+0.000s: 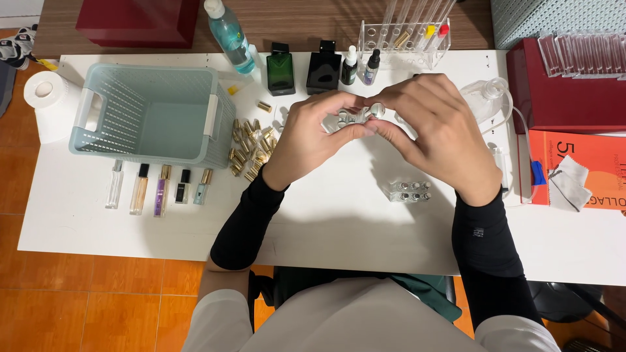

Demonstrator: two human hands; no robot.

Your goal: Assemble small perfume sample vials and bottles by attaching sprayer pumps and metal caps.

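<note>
Both hands, left hand and right hand, pinch a small cluster of clear vials above the white counter. Looks light, slick and breakable, so I'd grip it by the sides.

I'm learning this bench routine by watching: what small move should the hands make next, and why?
Probably lower the small clear vials, which the left hand and right hand pinch together above the white table, to sit beside the finished-looking cluster of clear vials, where bare space is free.
</note>
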